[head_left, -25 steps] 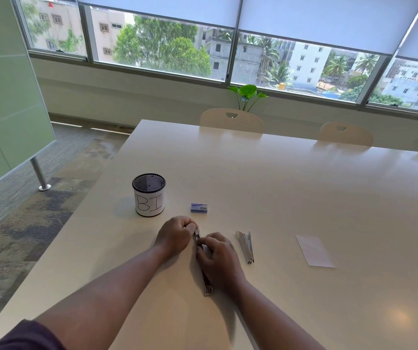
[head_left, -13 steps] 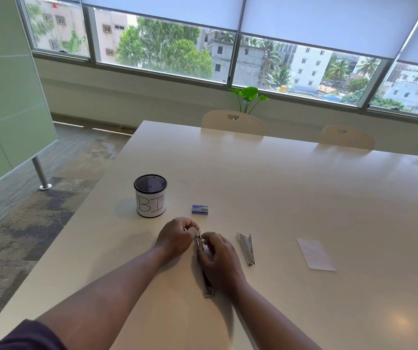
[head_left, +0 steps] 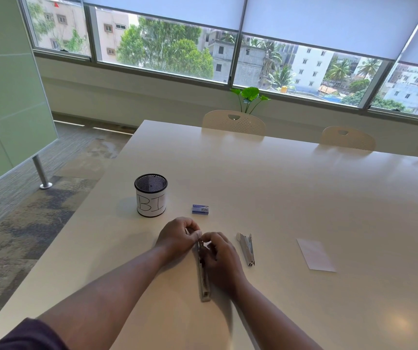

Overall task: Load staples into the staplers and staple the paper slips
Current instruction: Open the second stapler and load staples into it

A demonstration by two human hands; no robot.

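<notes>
Two hands meet at the far end of a long opened stapler (head_left: 203,276) lying flat on the counter (head_left: 303,198), long axis pointing away from the person. The left hand (head_left: 177,238) and right hand (head_left: 221,258) both pinch it.

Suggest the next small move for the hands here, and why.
Probably seat the staples into the opened stapler: both the left hand and right hand pinch at its far end, and the second stapler and paper slip lie untouched.

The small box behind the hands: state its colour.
Blue, with a paler patch at its right end; the small box shows in the head view.
</notes>
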